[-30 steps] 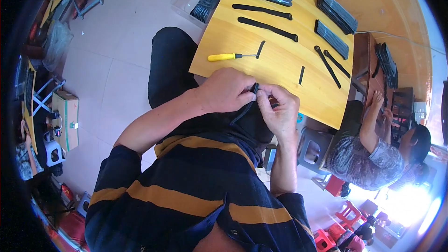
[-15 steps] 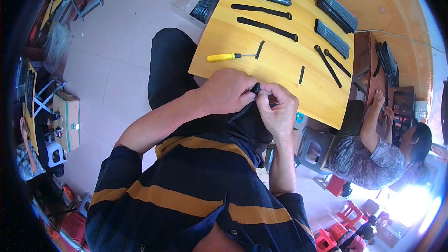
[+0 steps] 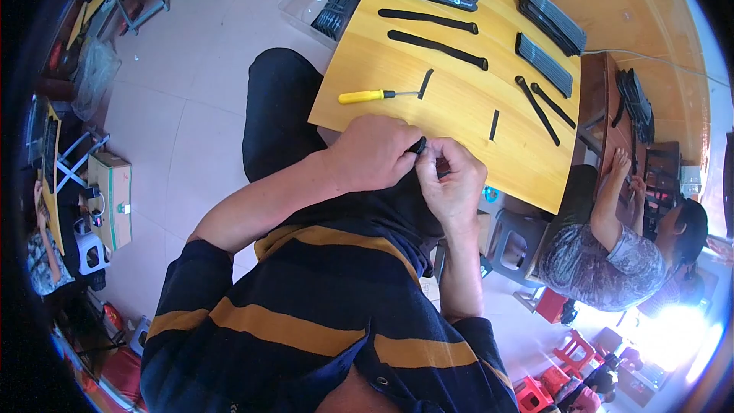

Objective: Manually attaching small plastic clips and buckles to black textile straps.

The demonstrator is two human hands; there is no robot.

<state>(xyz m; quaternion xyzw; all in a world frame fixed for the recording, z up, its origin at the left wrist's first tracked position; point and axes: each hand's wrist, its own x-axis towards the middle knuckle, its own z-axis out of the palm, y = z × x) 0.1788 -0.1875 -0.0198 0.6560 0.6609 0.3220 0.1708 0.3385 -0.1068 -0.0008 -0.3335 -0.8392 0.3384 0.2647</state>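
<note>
Head view: the left hand [image 3: 375, 154] has its grip curled around a black strap [image 3: 417, 145], pinching it between thumb and fingers. Most of the strap is hidden. The right hand [image 3: 456, 182] meets it at its right end, thumb and forefinger pinched against it. Both hands are at the near edge of the yellow wooden worktop [image 3: 459, 111].

Clock directions run from that strap. At half past ten lies a yellow-handled screwdriver [image 3: 363, 96], its tip at a short black strip [image 3: 426, 84] toward twelve. Beyond, also toward twelve, are two long black straps [image 3: 438, 50]. Between two and three come another short strip [image 3: 494, 125] and then a pair of slim black straps [image 3: 538, 111]. A stack of grey-black straps [image 3: 544, 65] sits at two. At eleven, off the worktop, a clear plastic bin [image 3: 294, 9] holds a dark bundle [image 3: 336, 12]. At four, a co-worker [image 3: 600, 268] is seated.
</note>
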